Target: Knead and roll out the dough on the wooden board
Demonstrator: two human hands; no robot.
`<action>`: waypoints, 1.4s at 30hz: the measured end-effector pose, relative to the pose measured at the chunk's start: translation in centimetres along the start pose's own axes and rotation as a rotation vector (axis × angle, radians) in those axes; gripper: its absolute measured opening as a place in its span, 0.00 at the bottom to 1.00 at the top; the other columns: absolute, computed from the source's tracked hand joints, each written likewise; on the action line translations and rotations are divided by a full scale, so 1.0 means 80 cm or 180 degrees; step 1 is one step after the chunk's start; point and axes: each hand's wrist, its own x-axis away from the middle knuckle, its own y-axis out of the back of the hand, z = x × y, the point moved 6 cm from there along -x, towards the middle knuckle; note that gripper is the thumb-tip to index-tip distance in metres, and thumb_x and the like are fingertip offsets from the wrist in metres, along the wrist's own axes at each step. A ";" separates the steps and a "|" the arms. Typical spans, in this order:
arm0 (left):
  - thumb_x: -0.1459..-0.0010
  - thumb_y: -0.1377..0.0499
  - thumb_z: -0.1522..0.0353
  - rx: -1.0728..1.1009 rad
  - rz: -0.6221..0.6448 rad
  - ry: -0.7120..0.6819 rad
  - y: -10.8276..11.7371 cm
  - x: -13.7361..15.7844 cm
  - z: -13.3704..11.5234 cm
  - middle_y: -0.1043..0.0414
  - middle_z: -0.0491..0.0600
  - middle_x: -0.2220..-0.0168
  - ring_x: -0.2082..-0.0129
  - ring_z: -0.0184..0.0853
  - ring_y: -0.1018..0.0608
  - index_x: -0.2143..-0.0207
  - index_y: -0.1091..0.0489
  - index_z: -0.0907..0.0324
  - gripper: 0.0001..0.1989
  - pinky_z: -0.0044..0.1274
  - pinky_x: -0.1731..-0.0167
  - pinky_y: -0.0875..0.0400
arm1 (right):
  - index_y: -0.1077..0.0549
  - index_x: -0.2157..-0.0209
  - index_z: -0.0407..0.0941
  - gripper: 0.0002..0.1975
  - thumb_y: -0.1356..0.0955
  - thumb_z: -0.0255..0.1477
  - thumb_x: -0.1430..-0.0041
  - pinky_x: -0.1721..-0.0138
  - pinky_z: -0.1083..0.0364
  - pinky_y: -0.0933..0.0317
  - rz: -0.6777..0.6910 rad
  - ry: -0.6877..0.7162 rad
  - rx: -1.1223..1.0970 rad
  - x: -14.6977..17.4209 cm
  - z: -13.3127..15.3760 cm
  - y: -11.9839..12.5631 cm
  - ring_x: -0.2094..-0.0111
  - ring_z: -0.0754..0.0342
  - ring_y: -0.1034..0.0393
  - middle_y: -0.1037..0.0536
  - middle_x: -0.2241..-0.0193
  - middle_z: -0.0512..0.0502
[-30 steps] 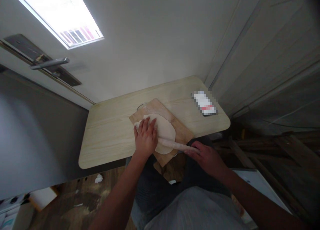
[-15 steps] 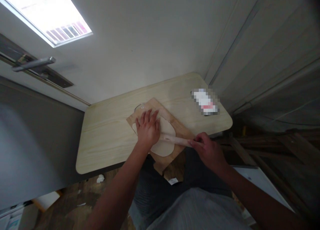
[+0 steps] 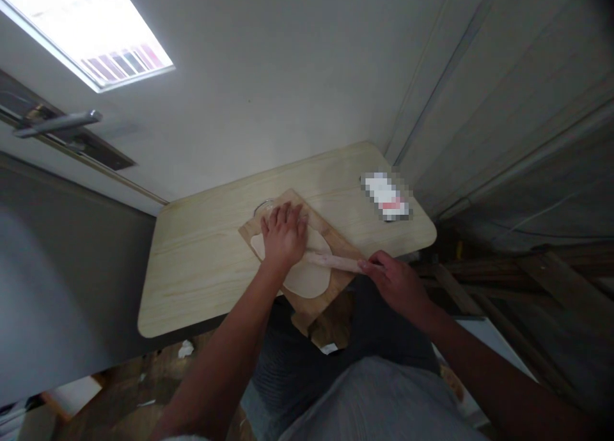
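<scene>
A flattened sheet of pale dough [image 3: 309, 281] lies on a wooden cutting board [image 3: 341, 238], which is set at an angle on the table. Across the dough runs a light wooden rolling pin [image 3: 339, 263]. My right hand [image 3: 397, 282] is closed around the pin's right end, beyond the board's edge. Palm down, my left hand [image 3: 284, 238] rests over the pin's other end and the dough, fingers stretched forward and slightly apart. That end of the pin is hidden under the palm.
The pale wood-grain table [image 3: 192, 255] stands against a white door with a metal handle [image 3: 60, 124]. A blurred-out phone-like object [image 3: 386, 197] lies at the table's right end. Wooden beams [image 3: 556, 284] are on the right. A crumpled white scrap [image 3: 185, 349] is on the floor.
The whole view has shifted slightly. Both hands keep their places on the rolling pin and dough, with only a slight shift of the left hand and pin over the dough.
</scene>
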 end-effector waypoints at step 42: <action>0.30 0.60 0.56 -0.0165 0.0359 -0.0421 -0.010 -0.035 -0.021 0.39 0.48 0.35 0.34 0.44 0.41 0.39 0.38 0.48 0.24 0.47 0.36 0.51 | 0.32 0.70 0.48 0.28 0.44 0.57 0.37 0.75 0.56 0.54 0.0346 -0.0011 0.1045 0.026 0.009 -0.033 0.74 0.49 0.25 0.22 0.76 0.47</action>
